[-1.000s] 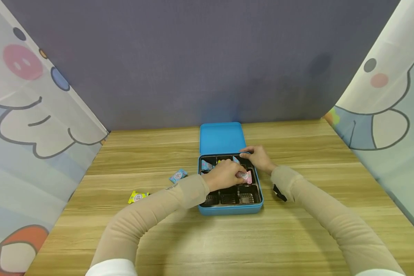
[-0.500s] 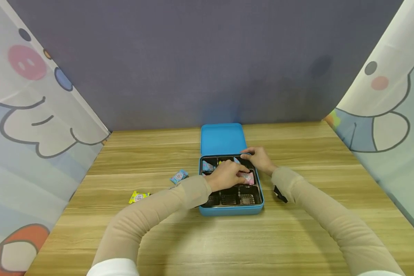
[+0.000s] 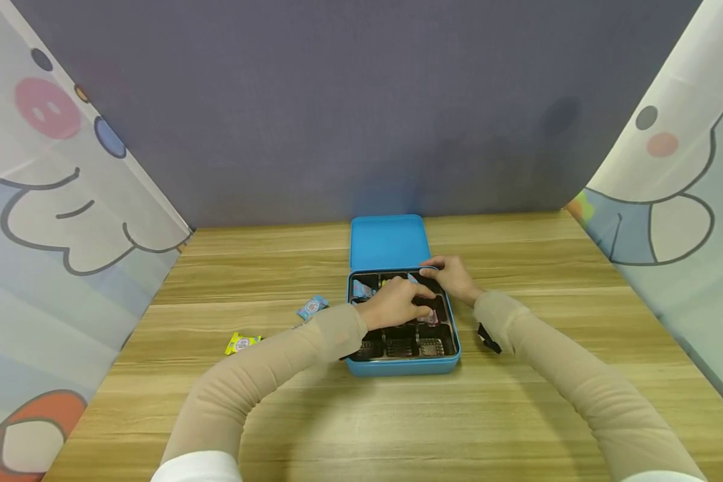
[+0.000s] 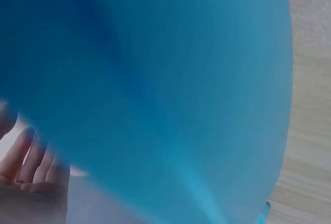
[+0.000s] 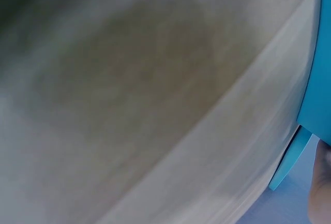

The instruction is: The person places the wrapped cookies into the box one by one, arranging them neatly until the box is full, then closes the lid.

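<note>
My left hand (image 3: 394, 303) is over a blue box (image 3: 402, 367) with a black divided tray (image 3: 399, 346). Its thumb and index finger are spread above a pink-wrapped candy (image 3: 432, 318) in the middle right compartment; the hand partly covers this candy. In the left wrist view the left hand (image 4: 37, 177) shows fairly straight fingers beside the blurred blue box. My right hand (image 3: 452, 276) grips the box's back right corner, thumb on the rim. Blue candies (image 3: 362, 290) and a sliver of yellow candy (image 3: 384, 282) show in the back row.
The box's lid (image 3: 388, 242) lies folded back behind it. To its left on the wooden table (image 3: 391, 428) lie a blue candy (image 3: 312, 306) and a yellow candy (image 3: 241, 343). A grey panel (image 3: 361, 120) stands at the back; printed cloths hang on both sides.
My left thumb and index finger have come apart from the pink candy, which now sits lower in its compartment. The right hand keeps its hold on the box corner.
</note>
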Demonstrator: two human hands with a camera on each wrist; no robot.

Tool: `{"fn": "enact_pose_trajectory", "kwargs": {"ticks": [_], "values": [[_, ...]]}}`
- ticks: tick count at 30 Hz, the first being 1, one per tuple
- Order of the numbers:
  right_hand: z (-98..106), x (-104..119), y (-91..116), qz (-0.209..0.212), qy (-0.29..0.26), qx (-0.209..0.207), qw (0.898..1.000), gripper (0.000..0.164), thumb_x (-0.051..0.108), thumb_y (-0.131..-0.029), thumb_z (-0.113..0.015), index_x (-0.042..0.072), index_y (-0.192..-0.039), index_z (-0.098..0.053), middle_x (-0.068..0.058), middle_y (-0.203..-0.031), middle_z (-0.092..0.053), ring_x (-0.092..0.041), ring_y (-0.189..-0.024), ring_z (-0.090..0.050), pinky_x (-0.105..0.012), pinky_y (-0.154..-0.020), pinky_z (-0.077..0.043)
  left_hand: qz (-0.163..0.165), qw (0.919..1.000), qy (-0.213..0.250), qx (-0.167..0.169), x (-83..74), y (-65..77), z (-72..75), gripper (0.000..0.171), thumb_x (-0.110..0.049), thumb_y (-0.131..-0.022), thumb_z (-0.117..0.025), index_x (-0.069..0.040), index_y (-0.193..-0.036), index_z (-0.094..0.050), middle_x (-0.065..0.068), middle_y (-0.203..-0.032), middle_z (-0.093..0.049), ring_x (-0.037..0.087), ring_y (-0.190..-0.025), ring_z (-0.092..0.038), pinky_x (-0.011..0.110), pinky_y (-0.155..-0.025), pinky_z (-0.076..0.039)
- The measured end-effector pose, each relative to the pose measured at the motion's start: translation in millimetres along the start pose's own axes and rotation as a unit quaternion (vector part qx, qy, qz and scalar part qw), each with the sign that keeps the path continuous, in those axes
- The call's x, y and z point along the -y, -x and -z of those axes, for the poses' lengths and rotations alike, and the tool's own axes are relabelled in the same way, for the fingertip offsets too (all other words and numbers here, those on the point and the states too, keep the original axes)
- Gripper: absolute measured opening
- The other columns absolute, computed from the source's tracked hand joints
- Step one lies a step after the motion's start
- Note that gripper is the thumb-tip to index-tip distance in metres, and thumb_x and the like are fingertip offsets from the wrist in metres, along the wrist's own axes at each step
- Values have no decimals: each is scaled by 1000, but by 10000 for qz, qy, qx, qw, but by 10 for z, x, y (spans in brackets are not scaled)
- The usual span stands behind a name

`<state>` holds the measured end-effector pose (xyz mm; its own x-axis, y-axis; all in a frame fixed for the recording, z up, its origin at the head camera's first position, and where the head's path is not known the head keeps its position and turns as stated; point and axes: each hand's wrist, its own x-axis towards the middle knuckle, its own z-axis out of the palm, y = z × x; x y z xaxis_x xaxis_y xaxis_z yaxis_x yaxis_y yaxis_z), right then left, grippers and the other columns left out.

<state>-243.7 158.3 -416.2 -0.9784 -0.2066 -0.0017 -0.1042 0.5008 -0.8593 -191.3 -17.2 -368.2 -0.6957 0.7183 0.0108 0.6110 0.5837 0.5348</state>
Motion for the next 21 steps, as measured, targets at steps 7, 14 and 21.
{"fn": "enact_pose_trajectory", "kwargs": {"ticks": [7,14,21], "values": [[1,36,4,-62,-13,-37,10000,25,12,-90,-59,1,-111,-65,-18,-120,-59,-33,-112,-53,-43,-90,-47,116,9997,157,-164,-17,44,136,35,-22,-88,-62,-8,-120,-61,5,-113,-66,12,-94,-66,17,-76,-52],[-3,36,-5,-52,76,-78,9999,26,13,-89,-61,0,-111,-65,-20,-122,-57,-35,-115,-51,-45,-95,-45,328,9979,545,-154,38,174,237,34,-22,-90,-60,-9,-121,-61,2,-116,-64,13,-103,-62,22,-84,-51],[-15,28,-16,-45,126,-175,9998,26,14,-88,-62,0,-110,-66,-20,-121,-58,-35,-115,-51,-44,-96,-44,217,9957,828,-361,130,365,360,32,-19,-90,-60,-7,-119,-61,3,-116,-64,17,-104,-61,27,-89,-50]]}}
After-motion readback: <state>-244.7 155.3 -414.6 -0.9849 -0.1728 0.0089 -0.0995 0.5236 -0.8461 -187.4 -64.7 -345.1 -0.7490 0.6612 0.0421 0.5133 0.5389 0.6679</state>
